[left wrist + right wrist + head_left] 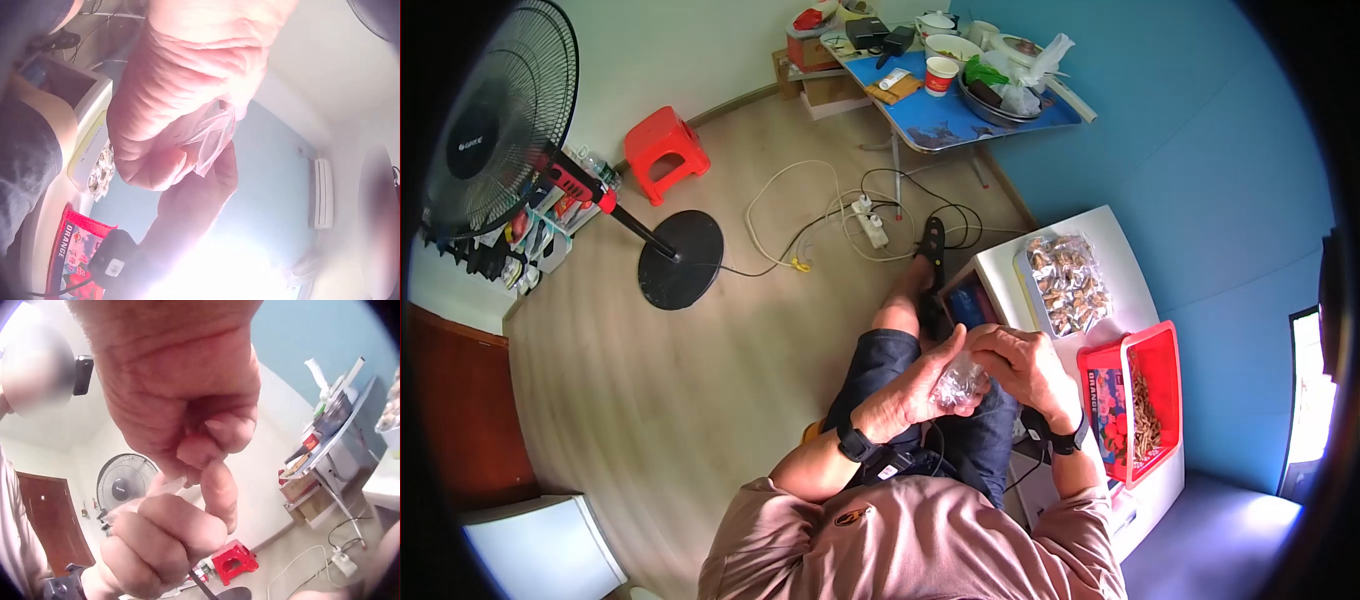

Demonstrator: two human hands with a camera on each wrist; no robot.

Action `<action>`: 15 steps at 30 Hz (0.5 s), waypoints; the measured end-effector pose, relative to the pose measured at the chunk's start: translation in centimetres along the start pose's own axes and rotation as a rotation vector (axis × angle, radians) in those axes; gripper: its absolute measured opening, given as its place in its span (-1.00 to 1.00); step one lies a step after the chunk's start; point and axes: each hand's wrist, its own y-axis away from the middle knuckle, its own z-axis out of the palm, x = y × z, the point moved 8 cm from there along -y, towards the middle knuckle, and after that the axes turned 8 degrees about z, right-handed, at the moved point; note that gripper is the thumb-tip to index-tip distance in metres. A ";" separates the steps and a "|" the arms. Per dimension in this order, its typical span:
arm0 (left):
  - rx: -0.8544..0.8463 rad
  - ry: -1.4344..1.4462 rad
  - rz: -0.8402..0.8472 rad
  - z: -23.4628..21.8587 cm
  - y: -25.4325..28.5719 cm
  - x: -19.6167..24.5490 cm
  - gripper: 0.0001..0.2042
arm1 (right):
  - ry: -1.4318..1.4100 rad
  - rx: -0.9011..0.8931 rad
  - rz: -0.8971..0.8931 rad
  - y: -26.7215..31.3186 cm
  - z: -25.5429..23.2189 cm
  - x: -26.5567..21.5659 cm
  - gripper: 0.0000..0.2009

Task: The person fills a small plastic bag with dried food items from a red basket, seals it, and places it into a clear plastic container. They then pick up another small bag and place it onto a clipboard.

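Note:
Crinkled clear plastic bags [958, 383] lie in my left hand [912, 396], above the lap, with the fingers curled round them. At their upper edge, my right hand [1028, 368] pinches with thumb and fingertips. The left wrist view shows the thin clear plastic [214, 139] sticking out past the left fingers, the right hand [197, 199] close behind it. In the right wrist view the right hand [181, 381] covers most of the plastic, and the left hand [159, 544] is just below, fingers bent.
Right of the hands, a white cabinet [1122, 235] bears a tray of small filled clear packets [1068, 285] and a red basket [1168, 345] holding brown dried strips. A standing fan [580, 190], a red stool [665, 150], a power strip [870, 222] with cables and a cluttered folding table [930, 130] stand beyond.

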 end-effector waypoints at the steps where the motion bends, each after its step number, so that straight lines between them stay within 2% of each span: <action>1: 0.027 0.008 -0.003 -0.5 0.2 -0.1 -0.40 | 0.027 -0.008 -0.047 -0.1 0.6 0.0 -0.83; 2: 0.052 0.017 -0.010 -1.0 0.5 -0.2 -0.39 | 0.055 -0.015 -0.090 0.0 1.0 -0.3 -0.82; 4: 0.027 -0.031 -0.018 -1.2 1.3 -0.3 -0.40 | 0.073 -0.038 -0.052 0.2 1.4 -0.1 -0.80; 6: -0.014 -0.246 0.036 -0.6 1.7 0.3 -0.47 | 0.147 -0.023 -0.130 0.4 1.7 -0.3 -0.80; 7: -0.076 -0.184 -0.009 -0.5 1.6 -0.1 -0.61 | 0.136 -0.074 -0.122 0.5 1.8 -0.5 -0.80; 8: -0.078 -0.179 -0.017 -0.5 1.6 -0.1 -0.61 | 0.137 -0.073 -0.113 0.6 1.8 -0.5 -0.80; 10: -0.072 -0.167 -0.139 -0.8 1.5 -0.9 -0.70 | 0.108 -0.108 -0.031 0.6 2.0 0.3 -0.79; 14: -0.114 -0.194 -0.187 -1.1 0.6 -1.5 -0.70 | 0.057 -0.018 0.072 -0.1 1.2 1.3 -0.81; 15: -0.101 -0.148 -0.167 -1.2 0.5 -1.5 -0.70 | 0.047 -0.077 0.042 -0.3 1.5 1.5 -0.81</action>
